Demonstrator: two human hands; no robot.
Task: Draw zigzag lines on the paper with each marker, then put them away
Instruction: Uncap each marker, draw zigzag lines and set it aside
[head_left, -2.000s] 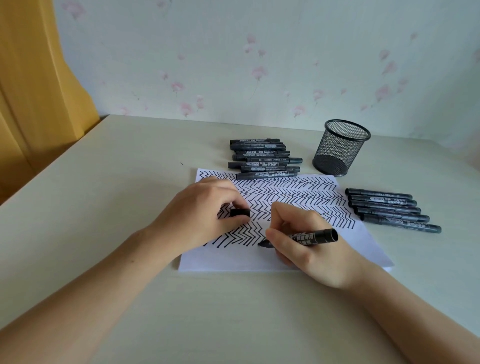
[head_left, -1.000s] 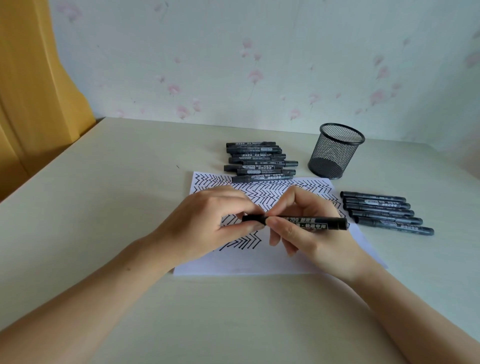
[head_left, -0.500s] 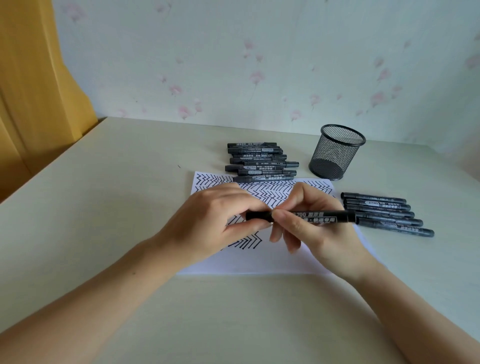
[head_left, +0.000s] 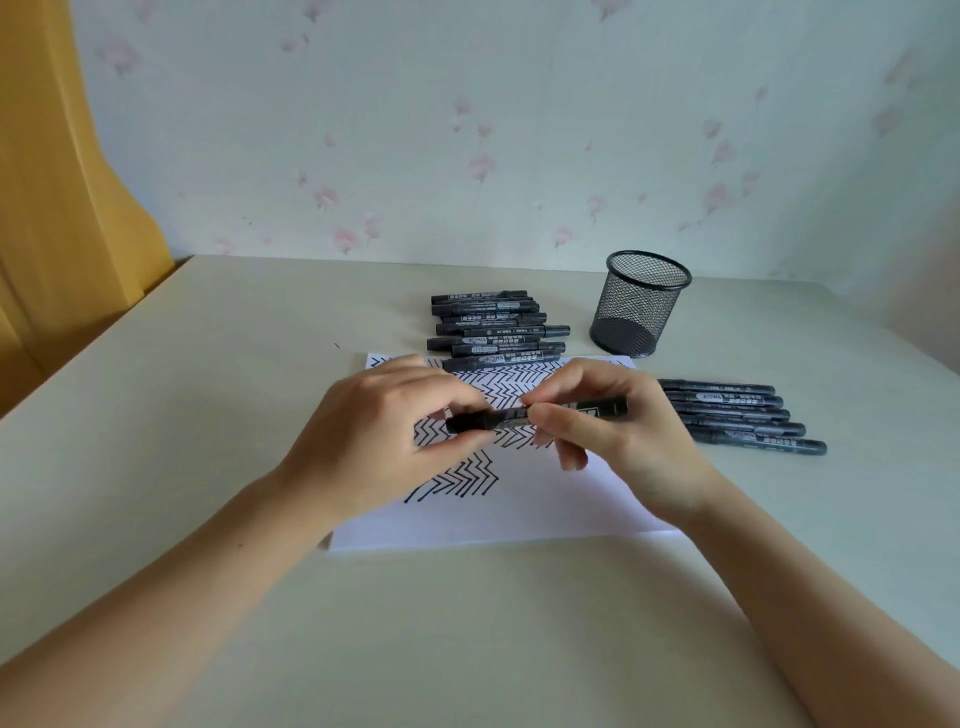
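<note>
Head view, landmark: paper (head_left: 519, 509), lying flat on the tabletop (head_left: 208, 415).
Marker in hand: marker (head_left: 540, 413) held level above the middle of the paper, clear of the sheet.
Left hand: left hand (head_left: 384, 441), fingers pinched round the marker's cap end.
Right hand: right hand (head_left: 618, 441), fingers gripping the barrel.
Cap seating: cannot tell whether fully home; a loose cap could drop off and let the tip dry.
Ink risk: an exposed tip dipping to the paper would streak the finished zigzags.
Far row: marker row (head_left: 493, 330) at the far edge of the paper, one marker overlapping it; a nudge could roll them.
Right row: five markers (head_left: 737, 415) just right of the paper; mixing used with unused is likely.
Cup: mesh cup (head_left: 641, 306) beyond the paper's far right corner; light, may tip on a hard drop.
</note>
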